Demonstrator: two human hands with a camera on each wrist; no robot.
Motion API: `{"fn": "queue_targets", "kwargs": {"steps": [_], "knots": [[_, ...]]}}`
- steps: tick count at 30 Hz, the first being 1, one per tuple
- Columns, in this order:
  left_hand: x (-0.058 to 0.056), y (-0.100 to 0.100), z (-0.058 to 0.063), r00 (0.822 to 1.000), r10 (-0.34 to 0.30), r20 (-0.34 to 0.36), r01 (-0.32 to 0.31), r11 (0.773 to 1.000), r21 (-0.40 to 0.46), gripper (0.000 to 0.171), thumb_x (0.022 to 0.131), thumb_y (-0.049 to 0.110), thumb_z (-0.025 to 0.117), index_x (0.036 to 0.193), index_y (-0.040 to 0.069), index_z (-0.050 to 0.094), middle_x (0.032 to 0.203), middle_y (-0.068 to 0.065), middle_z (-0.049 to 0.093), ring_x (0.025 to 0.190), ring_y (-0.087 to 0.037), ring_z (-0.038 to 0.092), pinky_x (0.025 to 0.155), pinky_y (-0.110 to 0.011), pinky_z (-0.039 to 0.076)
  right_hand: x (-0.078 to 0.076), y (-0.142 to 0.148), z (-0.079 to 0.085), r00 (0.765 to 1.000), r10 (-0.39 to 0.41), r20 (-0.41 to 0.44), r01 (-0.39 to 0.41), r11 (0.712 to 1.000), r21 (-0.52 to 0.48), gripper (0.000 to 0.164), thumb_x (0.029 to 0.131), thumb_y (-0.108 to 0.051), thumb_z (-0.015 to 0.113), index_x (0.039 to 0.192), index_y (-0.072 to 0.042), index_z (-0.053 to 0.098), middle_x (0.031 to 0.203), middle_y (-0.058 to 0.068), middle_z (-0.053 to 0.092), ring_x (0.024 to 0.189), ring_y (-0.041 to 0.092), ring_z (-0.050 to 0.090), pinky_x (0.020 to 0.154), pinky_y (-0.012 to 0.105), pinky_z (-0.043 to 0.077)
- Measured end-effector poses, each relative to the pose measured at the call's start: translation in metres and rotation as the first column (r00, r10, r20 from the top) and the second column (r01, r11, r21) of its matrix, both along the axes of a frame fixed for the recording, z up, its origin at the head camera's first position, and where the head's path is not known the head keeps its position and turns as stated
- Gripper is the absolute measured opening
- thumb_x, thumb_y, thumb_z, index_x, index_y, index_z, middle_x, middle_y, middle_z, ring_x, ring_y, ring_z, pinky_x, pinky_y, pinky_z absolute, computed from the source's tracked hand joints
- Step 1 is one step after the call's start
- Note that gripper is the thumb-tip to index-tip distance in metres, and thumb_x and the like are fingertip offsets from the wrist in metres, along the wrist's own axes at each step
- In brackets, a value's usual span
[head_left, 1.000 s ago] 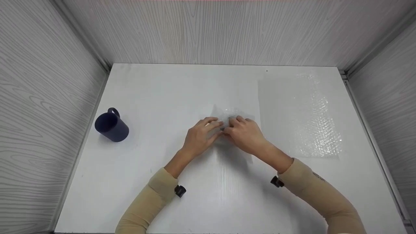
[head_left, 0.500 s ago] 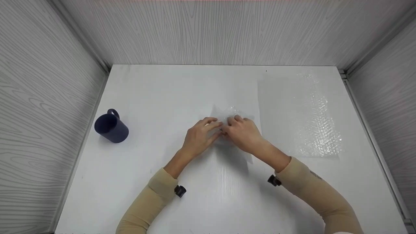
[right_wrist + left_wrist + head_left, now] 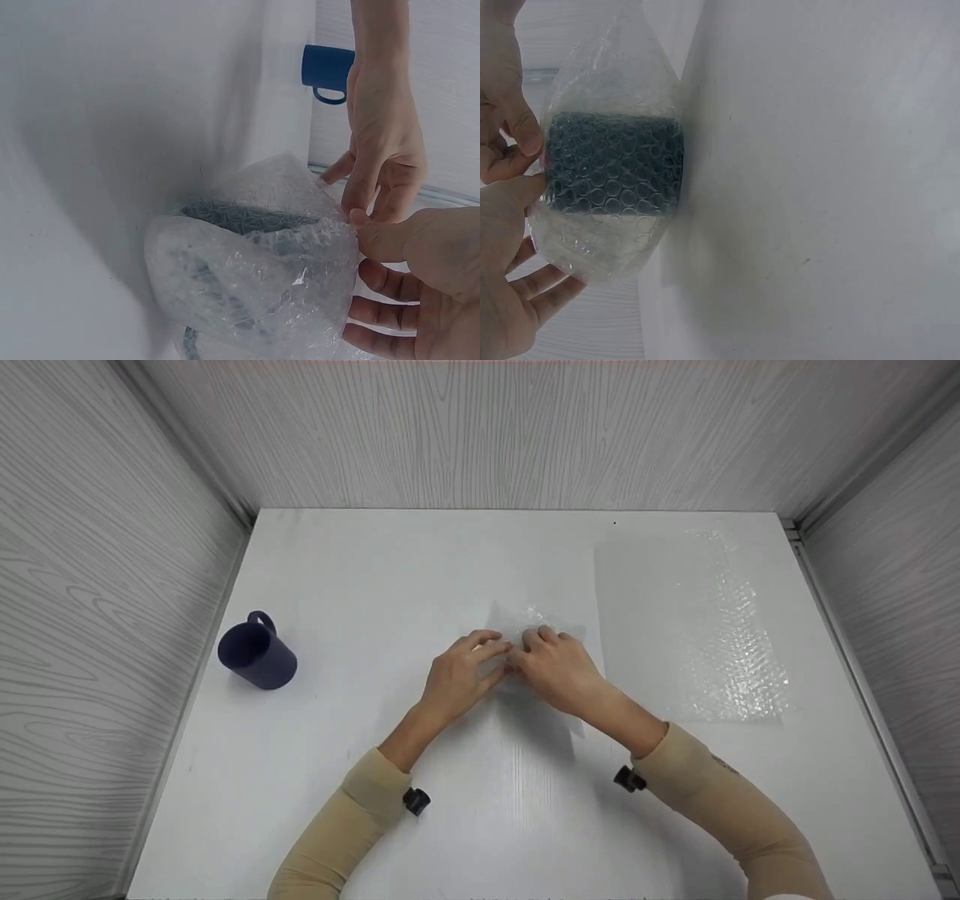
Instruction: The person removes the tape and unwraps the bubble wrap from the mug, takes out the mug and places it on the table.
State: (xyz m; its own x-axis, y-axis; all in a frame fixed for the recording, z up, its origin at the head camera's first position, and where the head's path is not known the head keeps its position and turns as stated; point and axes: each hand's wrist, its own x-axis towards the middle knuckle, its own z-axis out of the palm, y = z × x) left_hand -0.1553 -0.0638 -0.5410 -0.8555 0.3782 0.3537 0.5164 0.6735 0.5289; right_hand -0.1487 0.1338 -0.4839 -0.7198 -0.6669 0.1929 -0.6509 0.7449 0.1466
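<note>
A dark blue, cylinder-like thing (image 3: 615, 161) shows through the clear bubble wrap (image 3: 255, 277) wound around it. Loose wrap sticks out at both ends of this bundle, which stands on the table between the two hands. My left hand (image 3: 454, 679) holds the bundle from the left, thumb at its top edge and fingers along the far side. From the right, my right hand (image 3: 562, 671) pinches the wrap at the top, its fingers bent. Both thumbs nearly meet there. In the head view the hands hide most of the bundle.
On the left of the white table (image 3: 360, 570) stands a dark blue mug (image 3: 268, 660), handle toward the back. A flat sheet of bubble wrap (image 3: 667, 622) lies on the right. Wood-grain panels (image 3: 480, 435) enclose the back and sides.
My right hand and forearm have shifted slightly left along the top of the bundle, covering the dark spot that showed between the hands. The left hand has stayed in place.
</note>
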Motion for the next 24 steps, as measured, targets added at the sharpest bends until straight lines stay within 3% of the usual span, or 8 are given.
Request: {"fn": "queue_targets", "kwargs": {"steps": [8, 16, 24], "knots": [[0.001, 0.000, 0.000, 1.000, 0.005, 0.001, -0.005, 1.000, -0.013, 0.032, 0.094, 0.027, 0.081, 0.125, 0.020, 0.078, 0.134, -0.003, 0.071, 0.118, -0.025, 0.072, 0.088, -0.038, 0.064, 0.001, 0.002, -0.002, 1.000, 0.014, 0.005, -0.014, 0.999, -0.029, 0.017, 0.098, -0.027, 0.073, 0.107, -0.013, 0.075, 0.092, 0.009, 0.066, 0.078, 0.024, 0.059, 0.062, 0.036, 0.056], [0.001, -0.001, 0.000, 1.000, 0.009, -0.001, -0.009, 0.999, -0.032, 0.034, 0.093, 0.027, 0.081, 0.127, 0.022, 0.077, 0.135, -0.003, 0.070, 0.119, -0.025, 0.071, 0.087, -0.038, 0.064, 0.000, 0.010, 0.000, 0.996, 0.025, 0.088, -0.013, 0.991, -0.133, 0.013, 0.095, -0.015, 0.077, 0.107, -0.015, 0.075, 0.098, 0.009, 0.068, 0.086, 0.026, 0.061, 0.068, 0.040, 0.058], [0.000, -0.001, -0.001, 0.999, -0.001, -0.033, 0.000, 1.000, -0.030, 0.036, 0.095, 0.033, 0.078, 0.129, 0.023, 0.076, 0.133, -0.004, 0.071, 0.116, -0.025, 0.072, 0.086, -0.039, 0.064, 0.000, 0.017, -0.002, 0.991, 0.042, 0.125, -0.018, 0.981, -0.193, 0.017, 0.094, -0.015, 0.079, 0.111, -0.014, 0.076, 0.105, 0.009, 0.072, 0.089, 0.026, 0.063, 0.072, 0.040, 0.059]]}}
